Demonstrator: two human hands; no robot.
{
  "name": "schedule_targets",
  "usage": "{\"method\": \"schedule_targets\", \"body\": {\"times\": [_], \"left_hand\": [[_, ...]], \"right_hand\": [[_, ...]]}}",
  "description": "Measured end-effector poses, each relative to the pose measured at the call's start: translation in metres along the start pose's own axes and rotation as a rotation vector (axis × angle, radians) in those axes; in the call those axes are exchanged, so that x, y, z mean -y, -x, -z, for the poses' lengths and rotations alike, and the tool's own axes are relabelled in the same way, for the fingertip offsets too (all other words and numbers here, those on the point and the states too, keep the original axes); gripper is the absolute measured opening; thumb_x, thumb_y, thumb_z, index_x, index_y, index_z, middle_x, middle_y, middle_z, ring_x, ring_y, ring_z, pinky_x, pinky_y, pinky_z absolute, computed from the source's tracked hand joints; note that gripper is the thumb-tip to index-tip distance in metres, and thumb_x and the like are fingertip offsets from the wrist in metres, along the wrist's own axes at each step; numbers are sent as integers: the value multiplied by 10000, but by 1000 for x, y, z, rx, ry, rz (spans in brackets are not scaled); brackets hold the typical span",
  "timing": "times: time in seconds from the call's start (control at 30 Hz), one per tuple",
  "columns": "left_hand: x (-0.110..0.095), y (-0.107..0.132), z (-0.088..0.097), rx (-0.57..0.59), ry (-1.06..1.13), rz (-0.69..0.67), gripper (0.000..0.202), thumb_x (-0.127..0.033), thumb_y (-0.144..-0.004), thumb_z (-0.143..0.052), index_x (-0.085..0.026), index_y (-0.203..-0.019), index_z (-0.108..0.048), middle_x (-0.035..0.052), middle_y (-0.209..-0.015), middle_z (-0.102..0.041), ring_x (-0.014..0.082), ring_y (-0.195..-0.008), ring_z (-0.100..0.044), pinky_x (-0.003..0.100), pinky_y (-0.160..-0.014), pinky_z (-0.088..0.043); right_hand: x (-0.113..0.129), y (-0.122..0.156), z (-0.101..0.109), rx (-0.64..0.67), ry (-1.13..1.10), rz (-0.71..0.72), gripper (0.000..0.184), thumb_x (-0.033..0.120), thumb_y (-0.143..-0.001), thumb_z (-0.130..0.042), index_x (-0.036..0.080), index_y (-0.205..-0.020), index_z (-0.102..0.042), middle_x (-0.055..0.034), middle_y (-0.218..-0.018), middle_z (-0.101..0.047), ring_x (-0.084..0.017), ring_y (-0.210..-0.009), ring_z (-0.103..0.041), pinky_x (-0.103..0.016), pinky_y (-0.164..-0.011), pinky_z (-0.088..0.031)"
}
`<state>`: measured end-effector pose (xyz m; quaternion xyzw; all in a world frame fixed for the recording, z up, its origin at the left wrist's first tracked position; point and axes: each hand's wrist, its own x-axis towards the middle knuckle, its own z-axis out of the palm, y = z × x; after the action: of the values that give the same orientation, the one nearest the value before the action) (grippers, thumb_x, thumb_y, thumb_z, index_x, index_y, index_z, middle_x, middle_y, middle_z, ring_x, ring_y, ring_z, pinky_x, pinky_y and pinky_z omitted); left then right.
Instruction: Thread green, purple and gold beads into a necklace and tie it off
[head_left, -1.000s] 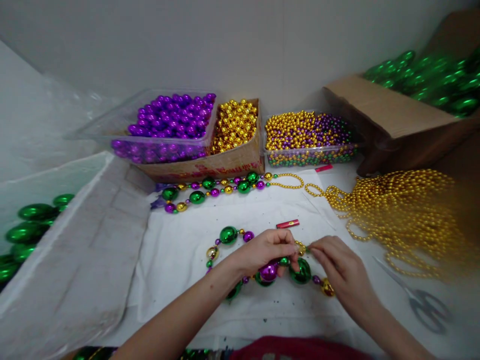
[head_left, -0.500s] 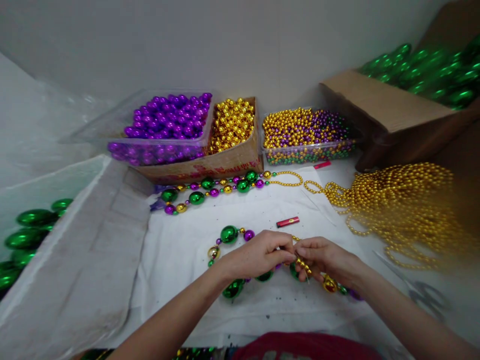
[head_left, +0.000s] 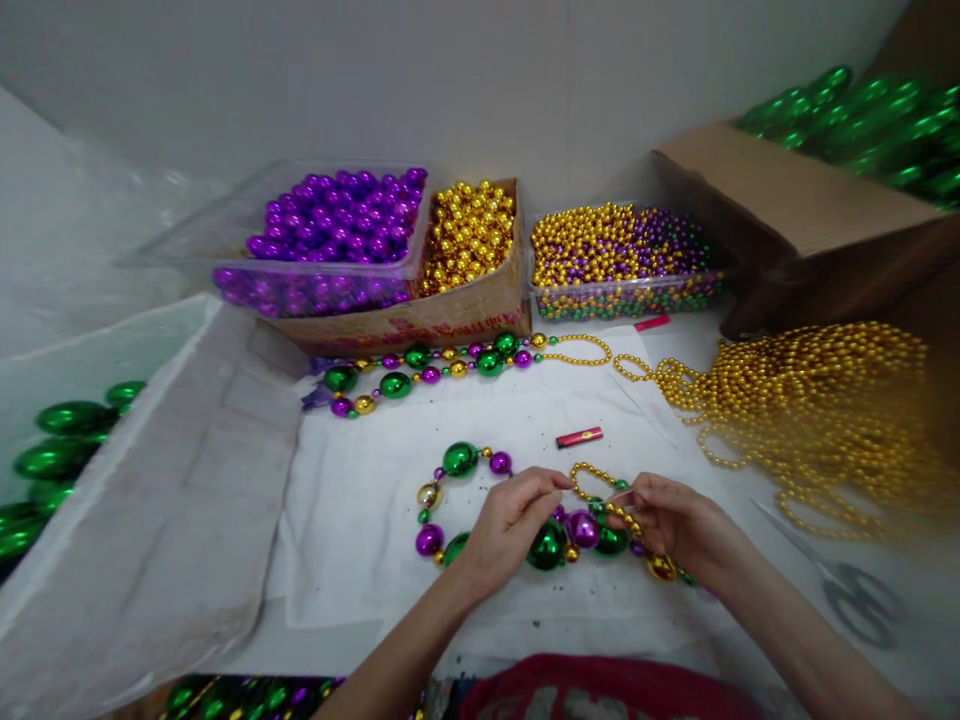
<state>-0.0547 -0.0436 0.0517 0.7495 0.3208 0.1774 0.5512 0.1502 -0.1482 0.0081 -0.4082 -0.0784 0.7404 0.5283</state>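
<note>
A necklace of big green, purple and gold beads (head_left: 459,460) lies curled on the white cloth (head_left: 360,500) in front of me. My left hand (head_left: 514,525) pinches near its string end, fingers closed, resting over the beads. My right hand (head_left: 671,525) pinches a thin thread and a short run of small gold beads (head_left: 592,478) beside a gold bead (head_left: 661,567). The two hands sit a few centimetres apart.
A finished bead strand (head_left: 427,365) lies behind, with a red lighter (head_left: 579,437) between. Tubs of purple beads (head_left: 337,225), gold beads (head_left: 466,230) and mixed small beads (head_left: 615,255) line the back. A gold strand pile (head_left: 817,410) and scissors (head_left: 847,585) lie right; green ornaments (head_left: 60,440) left.
My hands have drawn slightly apart and lowered; the necklace has shifted, with a purple and a green bead now showing between my hands and another purple bead at the left curl.
</note>
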Motion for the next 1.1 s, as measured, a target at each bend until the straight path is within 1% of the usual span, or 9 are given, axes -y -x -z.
{"method": "schedule_targets", "body": {"times": [0.1,0.2,0.37,0.47,0.57,0.73,0.8,0.97,1.1], "left_hand": [[4,16,-10,-95,149,78,199,-280,-900,-480,-126,-834,-589,60,-1012,-590,130,-943,-539,236,-839,-391],[-7,24,-20,-194,543,123,216,-272,-890,-487,-112,-750,-531,71,-963,-577,144,-908,-542,254,-829,-403],[-44,20,-21,-116,1129,-5,217,-272,-890,-475,-120,-736,-456,78,-894,-589,219,-1022,-546,394,-975,-357],[-61,16,-15,-72,1359,-99,241,-261,-918,-417,-125,-720,-409,13,-649,-470,142,-727,-553,404,-894,-403],[-57,14,-15,-94,1496,-11,248,-208,-927,-364,-122,-695,-367,-23,-557,-292,80,-525,-398,312,-706,-432],[5,18,-45,-338,1611,444,280,-204,-914,-388,-132,-657,-304,-42,-553,-206,63,-471,-286,259,-595,-387],[27,23,-56,-368,1626,552,283,-208,-914,-384,-134,-655,-300,-44,-552,-216,61,-466,-282,268,-605,-394],[38,35,-53,-259,1430,407,249,-194,-889,-422,-130,-662,-341,-20,-580,-332,86,-535,-411,364,-832,-416],[35,47,-50,-190,1186,406,193,-198,-864,-461,-131,-701,-384,-1,-601,-408,109,-567,-453,389,-832,-417]], "right_hand": [[-5,7,5,90,-58,48,173,240,-853,-524,131,-759,-428,-132,-1128,-574,-174,-981,-582,-214,-626,-443],[-7,11,-1,149,-130,115,157,232,-892,-417,144,-763,-395,-148,-1172,-542,-193,-1080,-535,-301,-787,-453],[7,20,-30,175,-292,196,177,251,-837,-486,166,-752,-357,-75,-881,-525,-176,-936,-540,-274,-696,-453],[22,33,-55,290,-398,257,156,211,-835,-500,164,-746,-381,-9,-661,-357,-129,-724,-473,-289,-740,-433],[25,37,-68,311,-345,330,182,211,-874,-465,158,-727,-373,9,-617,-261,-111,-618,-370,-363,-826,-408],[-18,11,-37,46,-441,182,304,183,-866,-517,134,-677,-284,26,-626,-186,-66,-529,-211,-207,-551,-327],[-34,3,-22,-21,-399,180,306,203,-859,-544,135,-689,-298,29,-624,-180,-63,-523,-206,-200,-538,-308],[-38,11,-13,-12,79,227,284,323,-875,-537,144,-714,-387,23,-620,-313,-75,-559,-355,-297,-757,-402],[-39,21,-12,-43,439,101,342,442,-860,-533,148,-736,-411,-1,-657,-435,-104,-602,-456,-247,-622,-385]]}}
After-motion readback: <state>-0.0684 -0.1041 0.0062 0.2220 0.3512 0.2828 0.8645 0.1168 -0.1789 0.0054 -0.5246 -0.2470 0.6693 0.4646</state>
